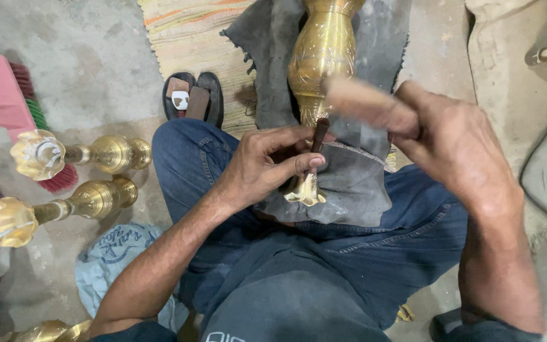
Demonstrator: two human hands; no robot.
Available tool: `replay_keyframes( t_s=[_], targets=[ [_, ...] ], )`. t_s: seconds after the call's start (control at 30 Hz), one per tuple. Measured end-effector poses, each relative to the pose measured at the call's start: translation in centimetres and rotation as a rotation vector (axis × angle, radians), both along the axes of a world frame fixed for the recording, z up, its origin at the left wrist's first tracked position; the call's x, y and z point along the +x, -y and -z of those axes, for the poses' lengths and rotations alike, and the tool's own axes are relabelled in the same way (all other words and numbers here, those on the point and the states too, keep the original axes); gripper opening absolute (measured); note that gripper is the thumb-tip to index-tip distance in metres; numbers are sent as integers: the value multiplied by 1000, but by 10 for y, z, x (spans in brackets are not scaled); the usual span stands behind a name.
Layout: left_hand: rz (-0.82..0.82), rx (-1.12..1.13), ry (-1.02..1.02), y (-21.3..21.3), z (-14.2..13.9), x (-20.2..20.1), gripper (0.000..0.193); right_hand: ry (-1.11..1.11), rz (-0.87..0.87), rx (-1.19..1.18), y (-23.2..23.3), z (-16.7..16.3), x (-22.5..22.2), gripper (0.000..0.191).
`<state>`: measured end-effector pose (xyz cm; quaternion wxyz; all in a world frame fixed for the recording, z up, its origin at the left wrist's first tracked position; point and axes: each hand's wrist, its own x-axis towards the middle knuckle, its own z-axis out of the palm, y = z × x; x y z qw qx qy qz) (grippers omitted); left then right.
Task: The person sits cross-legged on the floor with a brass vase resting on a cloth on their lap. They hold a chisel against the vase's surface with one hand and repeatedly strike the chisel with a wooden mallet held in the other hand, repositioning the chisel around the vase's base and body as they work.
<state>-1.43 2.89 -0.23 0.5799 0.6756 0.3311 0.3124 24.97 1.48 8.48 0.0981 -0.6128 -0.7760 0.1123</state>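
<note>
Fingers [289, 166] of my left hand [257, 168] pinch a short dark punch [318, 134] upright, its tip set against the narrow neck of the brass vase [322, 60] so the mark lands where I want it. That vase lies across my lap on a grey cloth [349, 183] (padding that stops it rolling and spares my jeans [349, 253]). My right hand [451, 142] is wrapped tight around a wooden handle [365, 101], blurred, raised just above the punch. Two more brass vases [71, 155] lie on the floor to my left, well apart, beside a pink brush [7, 95].
</note>
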Motion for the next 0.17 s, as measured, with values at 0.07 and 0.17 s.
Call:
replay_keyframes(
  t_s=[0.07,0.17],
  targets=[
    [-13,64,-34,-2,0,0,31,-11,10,34,-3,-4,-3,30],
    [-18,-45,-19,-2,3,2,36,-253,245,-182,-12,-14,-2,27]
  ],
)
